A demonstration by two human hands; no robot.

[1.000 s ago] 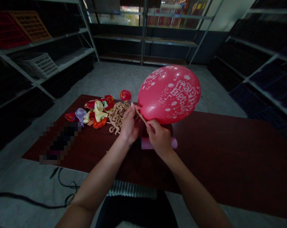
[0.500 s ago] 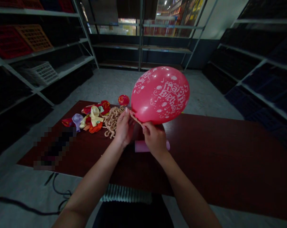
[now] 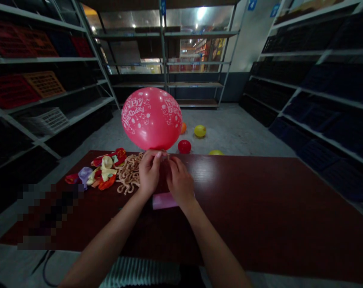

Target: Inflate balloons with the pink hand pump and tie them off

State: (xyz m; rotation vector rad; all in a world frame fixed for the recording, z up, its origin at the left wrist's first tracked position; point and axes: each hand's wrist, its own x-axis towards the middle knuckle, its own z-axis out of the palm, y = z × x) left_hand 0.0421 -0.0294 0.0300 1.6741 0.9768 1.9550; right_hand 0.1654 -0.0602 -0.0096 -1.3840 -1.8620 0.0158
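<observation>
Above the surface point(image 3: 244, 208), pinching by its neck in the left hand point(image 3: 149, 172), with unclear grip in the right hand point(image 3: 181, 184), the pink "Happy Birthday" balloon point(image 3: 153, 128), swung leftward since earlier.

Pink balloon point(image 3: 152, 119) swung left — above left fingers point(image 3: 155, 161).

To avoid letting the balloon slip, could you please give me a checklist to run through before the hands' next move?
1. Pink balloon round and full: ok.
2. Left hand pinching at its lower end: ok.
3. Right hand gripping there too: cannot tell.
4. Lower end knotted: cannot tell, hidden by the hands.
5. Pinkish cylinder fully in sight: not ok, right hand partly covers it.
</observation>
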